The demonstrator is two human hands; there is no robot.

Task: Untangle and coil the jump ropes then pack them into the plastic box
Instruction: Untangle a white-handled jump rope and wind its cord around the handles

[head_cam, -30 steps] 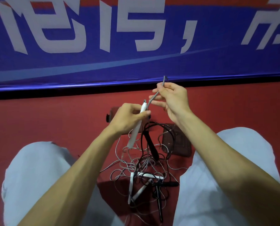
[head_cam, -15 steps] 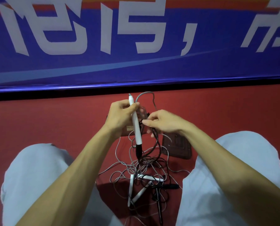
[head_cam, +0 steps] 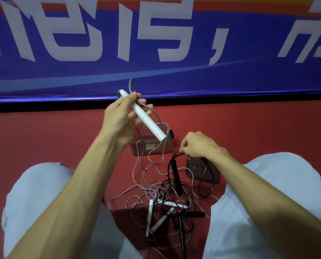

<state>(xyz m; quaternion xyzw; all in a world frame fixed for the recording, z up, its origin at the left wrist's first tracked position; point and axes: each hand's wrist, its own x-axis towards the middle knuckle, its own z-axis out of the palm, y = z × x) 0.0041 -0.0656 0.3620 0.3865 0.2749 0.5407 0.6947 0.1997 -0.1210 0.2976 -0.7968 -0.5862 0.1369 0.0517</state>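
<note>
1. Above the floor (head_cam: 43, 139), at 11 o'clock from the tangle (head_cam: 161, 200), the left hand (head_cam: 118, 118) curls thumb and fingers round a tilted white handle (head_cam: 148, 122).
2. At 1 o'clock, the right hand (head_cam: 199, 146) pinches a black cord (head_cam: 176, 153).
3. The box (head_cam: 150, 147) lies at 12 o'clock, between the hands.

Head view, forward-down, close overhead
</note>
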